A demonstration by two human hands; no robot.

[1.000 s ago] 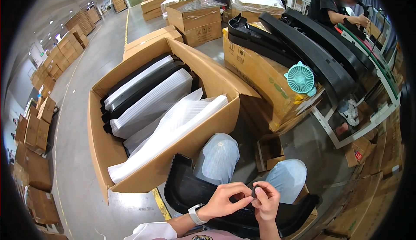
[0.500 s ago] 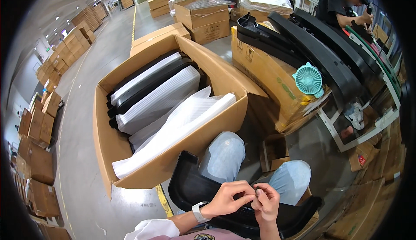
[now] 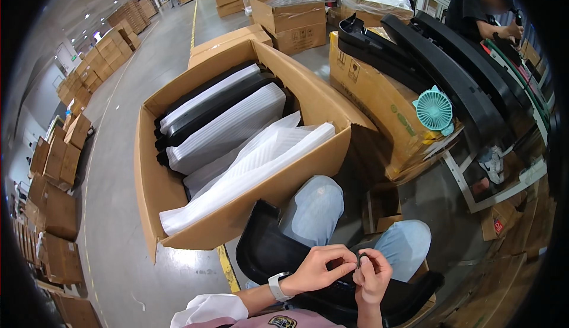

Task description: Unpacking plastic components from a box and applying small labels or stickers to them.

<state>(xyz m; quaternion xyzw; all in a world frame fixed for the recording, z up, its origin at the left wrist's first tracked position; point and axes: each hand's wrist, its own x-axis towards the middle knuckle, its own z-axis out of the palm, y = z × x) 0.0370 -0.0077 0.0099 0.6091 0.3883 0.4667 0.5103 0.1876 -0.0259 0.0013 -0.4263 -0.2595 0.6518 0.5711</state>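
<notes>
A long, curved black plastic part point(image 3: 259, 246) with upturned ends lies across my lap, beneath both hands. My left hand point(image 3: 325, 270), with a pale watch on its wrist, pinches its thumb and fingers together. Fingertip to fingertip with it, my right hand point(image 3: 373, 276) is also closed in a pinch. Between them is a small dark piece point(image 3: 360, 258), thin and curved; the fingers cover most of it, so its kind does not show.
Ahead to the left stands an open cardboard box point(image 3: 246, 194) with black parts and white foam sheets point(image 3: 234, 126). More long black parts point(image 3: 438, 73) lie on a carton at right, beside a turquoise fan point(image 3: 434, 110). A person point(image 3: 483, 14) works at the far right.
The whole view has shifted slightly, with the scene sliding right. My fingertips have parted a little, so more of the small dark piece shows between them.
</notes>
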